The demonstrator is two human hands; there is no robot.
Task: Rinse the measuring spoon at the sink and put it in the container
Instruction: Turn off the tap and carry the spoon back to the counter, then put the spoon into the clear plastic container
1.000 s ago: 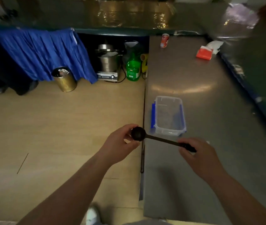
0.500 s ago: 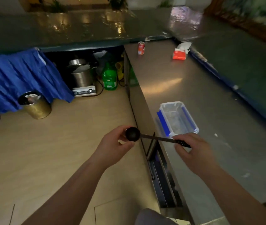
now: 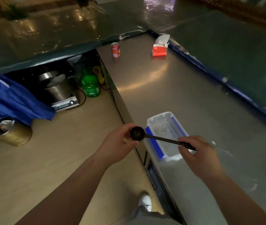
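A dark measuring spoon point(image 3: 159, 138) with a round bowl and a long thin handle is held level between both hands. My left hand point(image 3: 117, 145) cups the bowl end, out over the floor just left of the counter edge. My right hand point(image 3: 198, 155) pinches the handle's end above the steel counter. The handle crosses over a clear plastic container point(image 3: 176, 127) with blue clips, which stands open at the counter's near left edge. No sink is in view.
The steel counter point(image 3: 185, 88) carries a red can point(image 3: 115, 49) and an orange tissue pack point(image 3: 159, 50) at its far end. On the floor to the left stand a pot on a cooker point(image 3: 59, 93), a green jug point(image 3: 90, 85), a gold bin point(image 3: 10, 132) and blue cloth point(image 3: 7, 98).
The view has swung to the right and tilted, so the counter now runs diagonally. Both hands keep the same grip on the spoon, which stays beside the container.
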